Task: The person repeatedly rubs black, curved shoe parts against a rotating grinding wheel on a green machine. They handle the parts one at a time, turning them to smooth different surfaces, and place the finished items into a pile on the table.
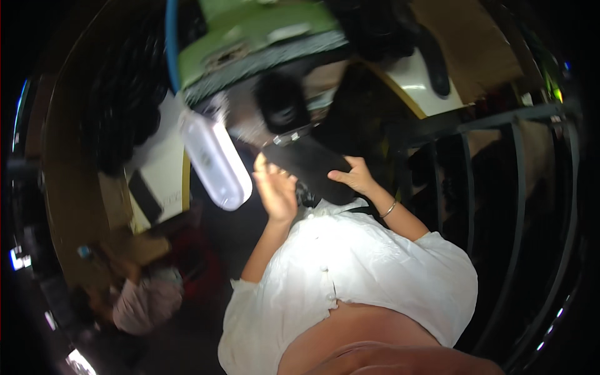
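A flat, black shoe sole (312, 167) lies slantwise in front of me, its far end at the metal working head of a green machine (262, 47). My right hand (357, 177) grips the sole's right edge near the close end, thumb on top and fingers underneath. On the other side, my left hand (275, 189) is held with its fingers stretched out along the sole's left edge. Whether those fingertips press on the sole I cannot tell. Directly above the sole's far end sits a dark, rounded machine part (281, 103).
A lit, clear oblong lamp (219, 164) hangs from the machine at left. Dark metal rack bars (519, 181) stand at right. Black pieces are heaped (122, 100) at the far left, near another black sole (145, 197). Another person (147, 300) sits at lower left.
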Available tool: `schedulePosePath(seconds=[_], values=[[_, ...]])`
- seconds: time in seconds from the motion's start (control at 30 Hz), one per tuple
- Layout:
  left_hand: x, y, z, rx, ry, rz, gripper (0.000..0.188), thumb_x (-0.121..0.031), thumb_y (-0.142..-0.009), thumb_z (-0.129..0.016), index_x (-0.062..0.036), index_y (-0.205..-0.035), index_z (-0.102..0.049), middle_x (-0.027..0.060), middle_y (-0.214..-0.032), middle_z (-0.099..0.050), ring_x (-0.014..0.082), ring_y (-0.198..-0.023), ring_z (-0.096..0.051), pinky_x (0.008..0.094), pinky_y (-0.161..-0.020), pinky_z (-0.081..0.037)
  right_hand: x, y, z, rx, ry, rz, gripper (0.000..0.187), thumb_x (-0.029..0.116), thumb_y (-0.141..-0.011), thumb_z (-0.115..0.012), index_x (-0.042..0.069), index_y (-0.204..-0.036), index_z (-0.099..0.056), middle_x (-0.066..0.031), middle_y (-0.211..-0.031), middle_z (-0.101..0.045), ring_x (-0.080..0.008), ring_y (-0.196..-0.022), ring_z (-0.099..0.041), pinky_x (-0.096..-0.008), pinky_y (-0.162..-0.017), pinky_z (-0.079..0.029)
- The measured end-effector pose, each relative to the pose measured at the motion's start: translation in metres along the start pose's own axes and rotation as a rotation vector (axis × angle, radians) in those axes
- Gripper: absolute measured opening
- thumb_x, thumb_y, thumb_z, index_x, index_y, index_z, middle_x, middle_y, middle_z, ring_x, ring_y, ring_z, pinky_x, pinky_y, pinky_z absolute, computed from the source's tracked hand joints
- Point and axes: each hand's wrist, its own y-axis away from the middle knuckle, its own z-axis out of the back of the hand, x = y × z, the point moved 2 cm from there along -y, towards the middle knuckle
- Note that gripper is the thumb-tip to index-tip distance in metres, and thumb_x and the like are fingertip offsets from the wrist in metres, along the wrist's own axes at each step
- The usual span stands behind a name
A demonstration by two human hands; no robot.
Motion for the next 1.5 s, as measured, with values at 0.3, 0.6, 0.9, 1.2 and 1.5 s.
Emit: schedulePosePath(seconds=[0.3, 0.6, 0.9, 1.2, 1.5], values=[[0.019, -0.034, -0.033, 0.345, -0.764, -0.002, 0.028, -0.026, -0.084, -0.062, -0.0003, -0.094, -0.063, 0.0040, -0.090, -0.060, 0.0103, -0.080, -0.055, 0.0250, -0.073, -0.044, -0.036, 0.004, -0.023, 0.183, 0.236, 0.111, 0.031, 0.017, -0.071, -0.074, 0.000, -0.095, -0.062, -0.0069, -0.092, -0.062, -0.0155, -0.085, -0.057, -0.0284, -0.076, -0.045], [-0.013, -0.031, -0.040, 0.112, -0.408, 0.196, 0.016, -0.015, -0.085, -0.059, 0.0002, -0.082, -0.065, 0.0004, -0.075, -0.063, 0.0054, -0.067, -0.054, 0.0202, -0.065, -0.043, -0.029, 0.016, -0.006, 0.381, 0.194, -0.289, 0.056, 0.014, -0.067, -0.073, -0.004, -0.114, -0.050, -0.0127, -0.098, -0.062, -0.0219, -0.092, -0.058, -0.0297, -0.086, -0.042], [-0.028, -0.019, -0.012, 0.064, -0.949, 0.146, 0.020, -0.014, -0.087, -0.052, 0.0039, -0.089, -0.062, 0.0058, -0.085, -0.063, 0.0090, -0.075, -0.056, 0.0222, -0.071, -0.042, 0.021, -0.008, 0.094, -0.095, -0.897, -0.068, 0.042, 0.014, -0.067, -0.048, -0.004, -0.105, -0.053, -0.0161, -0.101, -0.059, -0.0289, -0.093, -0.058, -0.0392, -0.086, -0.046], [-0.046, 0.002, 0.038, -0.087, -0.353, 0.116, 0.033, -0.014, -0.084, -0.047, 0.0035, -0.112, -0.046, 0.0120, -0.104, -0.057, 0.0164, -0.090, -0.059, 0.0264, -0.080, -0.048, 0.116, -0.031, -0.018, -0.380, -0.881, 0.319, 0.046, 0.033, -0.080, -0.041, -0.001, -0.109, -0.053, -0.0143, -0.106, -0.058, -0.0280, -0.097, -0.055, -0.0387, -0.085, -0.044], [-0.034, 0.038, 0.112, -0.275, -0.670, 0.379, 0.024, -0.013, -0.087, -0.044, -0.0037, -0.108, -0.050, 0.0047, -0.088, -0.059, 0.0089, -0.065, -0.055, 0.0237, -0.062, -0.050, 0.078, -0.035, -0.060, 0.069, -0.723, 0.215, 0.044, 0.028, -0.082, -0.039, -0.002, -0.113, -0.049, -0.0121, -0.105, -0.057, -0.0219, -0.094, -0.056, -0.0325, -0.084, -0.043]])
